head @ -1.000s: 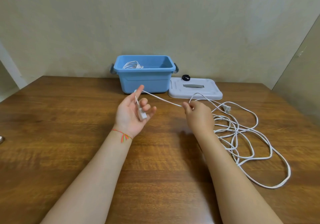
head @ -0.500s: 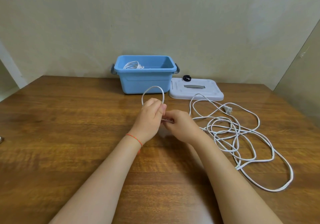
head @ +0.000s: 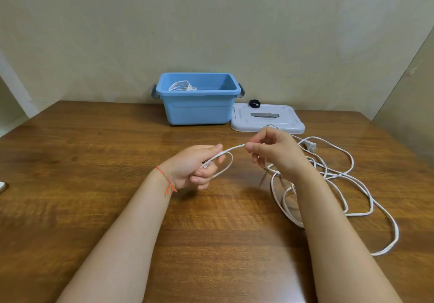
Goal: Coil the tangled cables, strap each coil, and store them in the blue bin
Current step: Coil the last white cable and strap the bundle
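A long white cable lies in loose tangled loops on the right half of the wooden table, its plug near the lid. My left hand grips one small loop of this cable together with its connector end. My right hand pinches the cable a short way along, and a taut stretch runs between the two hands. The blue bin stands open at the back with a coiled white cable inside. A black strap rests on the lid.
The bin's grey-white lid lies flat just right of the bin, against the wall side. A small pale object pokes in at the left table edge. A wall panel rises at the far right.
The hands met at the table's middle, a first small loop formed in my left hand, and my right hand has now drawn away to the right along the cable.
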